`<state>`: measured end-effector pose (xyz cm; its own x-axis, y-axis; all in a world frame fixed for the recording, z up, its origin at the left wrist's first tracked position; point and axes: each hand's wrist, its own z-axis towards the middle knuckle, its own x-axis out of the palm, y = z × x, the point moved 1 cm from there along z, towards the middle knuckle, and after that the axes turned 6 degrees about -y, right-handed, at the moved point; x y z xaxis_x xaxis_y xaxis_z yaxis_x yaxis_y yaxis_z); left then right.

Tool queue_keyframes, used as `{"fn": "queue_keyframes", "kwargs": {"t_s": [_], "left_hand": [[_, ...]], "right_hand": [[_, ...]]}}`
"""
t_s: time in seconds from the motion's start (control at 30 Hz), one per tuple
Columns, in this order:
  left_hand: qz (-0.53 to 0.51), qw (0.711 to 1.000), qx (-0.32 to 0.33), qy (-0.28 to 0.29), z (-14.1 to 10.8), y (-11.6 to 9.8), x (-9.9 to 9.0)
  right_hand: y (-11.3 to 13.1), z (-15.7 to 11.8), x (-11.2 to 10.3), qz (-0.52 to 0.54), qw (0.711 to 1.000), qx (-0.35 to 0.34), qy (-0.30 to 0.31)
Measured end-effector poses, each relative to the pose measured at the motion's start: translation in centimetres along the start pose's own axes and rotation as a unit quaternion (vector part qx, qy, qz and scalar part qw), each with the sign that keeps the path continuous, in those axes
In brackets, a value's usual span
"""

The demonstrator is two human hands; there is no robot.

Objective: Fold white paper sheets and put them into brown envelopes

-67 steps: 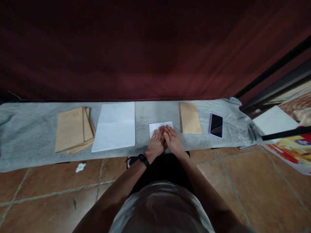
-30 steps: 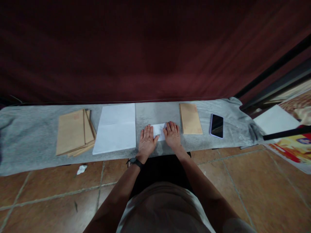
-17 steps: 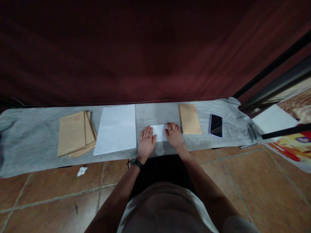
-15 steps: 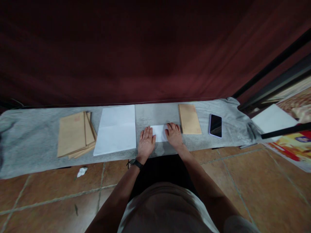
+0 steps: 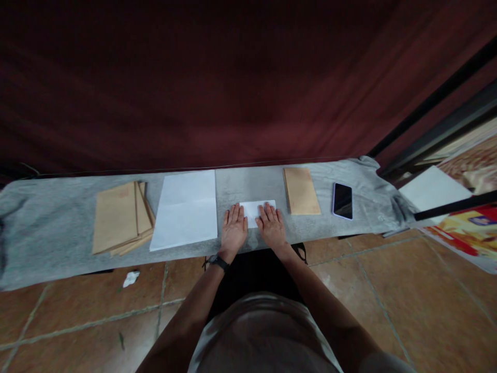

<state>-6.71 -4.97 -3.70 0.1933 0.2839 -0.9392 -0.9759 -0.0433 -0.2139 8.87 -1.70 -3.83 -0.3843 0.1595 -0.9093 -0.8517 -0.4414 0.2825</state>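
A folded sheet of white paper (image 5: pixel 252 208) lies flat in front of me on the grey cloth. My left hand (image 5: pixel 234 228) rests flat over its left end, fingers stretched out and pointing away from me. Over its right part lies my right hand (image 5: pixel 272 225), also flat, with the fingers a little apart. The paper's far edge and the strip between my hands show; its two ends are partly covered. Left of my hands is a stack of larger white sheets (image 5: pixel 184 210). Brown envelopes (image 5: pixel 302 190) sit in a neat pile to the right.
More brown envelopes (image 5: pixel 116 217) lie fanned at the left. A phone (image 5: pixel 342 201) with a dark screen is at the right. Grey cloth (image 5: pixel 50 223) covers the narrow bench against a dark red curtain (image 5: pixel 233 103). Crumpled white paper (image 5: pixel 131 278) lies on the tiled floor.
My right hand has slid left along the folded paper, and its fingers have straightened out flat. The paper's right end now shows beyond it. My left hand stays in place.
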Motion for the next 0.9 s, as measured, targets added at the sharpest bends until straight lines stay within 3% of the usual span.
{"fn": "queue_keyframes", "kwargs": {"t_s": [0.33, 0.47, 0.63, 0.9], "left_hand": [[-0.073, 0.994, 0.069, 0.05, 1.1, -5.0, 0.6], [-0.055, 0.995, 0.055, 0.058, 1.2, -4.4, 0.7], [-0.032, 0.998, 0.04, 0.026, 0.8, -2.8, 0.7], [-0.028, 0.999, 0.026, 0.0, 0.3, -2.1, 1.0]], "right_hand": [[-0.3, -0.2, -0.1, -0.025, 0.999, -0.019, 0.034], [-0.2, -0.1, -0.1, -0.021, 0.999, -0.003, 0.025], [-0.3, 0.0, 0.1, -0.009, 1.0, 0.018, -0.004], [-1.9, -0.3, 0.0, -0.015, 0.999, 0.023, -0.035]]}}
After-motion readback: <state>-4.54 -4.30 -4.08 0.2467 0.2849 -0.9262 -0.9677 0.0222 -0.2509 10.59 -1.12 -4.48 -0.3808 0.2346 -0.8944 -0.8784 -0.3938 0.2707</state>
